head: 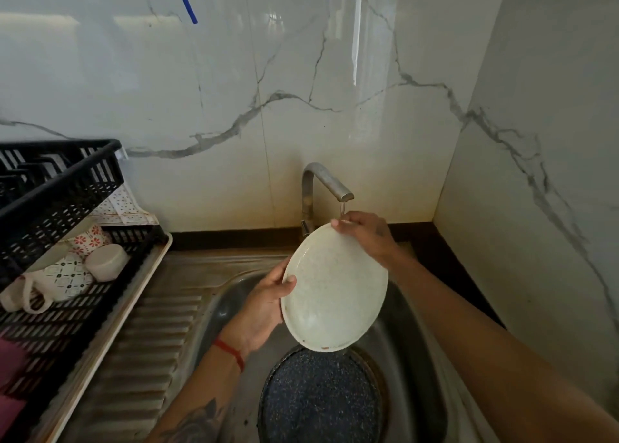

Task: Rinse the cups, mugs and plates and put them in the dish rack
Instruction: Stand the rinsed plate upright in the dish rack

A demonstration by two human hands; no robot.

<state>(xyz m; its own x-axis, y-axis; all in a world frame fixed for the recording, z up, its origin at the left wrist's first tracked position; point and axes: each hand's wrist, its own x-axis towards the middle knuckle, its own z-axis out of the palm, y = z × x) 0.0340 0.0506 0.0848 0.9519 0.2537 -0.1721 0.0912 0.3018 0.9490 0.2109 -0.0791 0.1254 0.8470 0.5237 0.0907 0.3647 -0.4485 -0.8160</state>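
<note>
**White plate held under the running tap**

A speckled white plate (335, 288) is held tilted over the sink (412, 325), its upper rim just below the spout of the metal tap (321, 181), where a thin stream of water falls onto it. The left hand (264, 308) grips the plate's left edge, thumb curled over the rim and fingers behind it; a red thread circles that wrist. The right hand (365, 235) holds the top rim directly under the tap, its grip curled over the edge.

Below the plate, in the sink bowl, lies a dark blue speckled plate (318, 399), partly overlapped by the white one's lower rim.

Left of the tap, well apart from it, a black plastic dish rack (67, 188) stands on a pale tray (110, 312) on the ribbed draining surface (150, 342). In its lower level lie a mug with red flowers (88, 238), a mug with a green pattern (65, 278) lying on its side, and a plain white cup (107, 262).
</note>
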